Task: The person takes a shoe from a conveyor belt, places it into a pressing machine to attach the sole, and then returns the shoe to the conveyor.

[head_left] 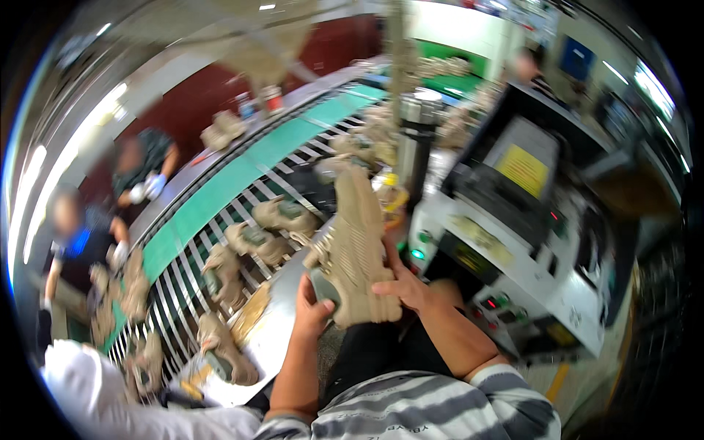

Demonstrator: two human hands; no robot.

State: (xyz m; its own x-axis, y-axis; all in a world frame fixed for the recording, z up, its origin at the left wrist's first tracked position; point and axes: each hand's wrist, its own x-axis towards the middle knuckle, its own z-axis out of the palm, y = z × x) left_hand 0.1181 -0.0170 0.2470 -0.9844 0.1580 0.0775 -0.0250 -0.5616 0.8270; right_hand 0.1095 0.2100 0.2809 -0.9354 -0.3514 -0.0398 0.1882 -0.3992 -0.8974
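Observation:
In front of my body I hold a tan sneaker with both hands, its toe pointing away from me and its thick ridged sole turned to the right. My left hand grips it at the heel end, beside the grey-green lining of its opening. My right hand is closed on the sole side, with the thumb lying across the sole's edge. To the left, more tan sneakers lie on a slatted rack, among them one sneaker close to the held one and another sneaker near the rack's front.
A white machine with lit buttons stands close on the right, beside a dark metal post. Beyond the rack runs a green conveyor belt. Two co-workers in gloves are across it; a white-sleeved person is at my left.

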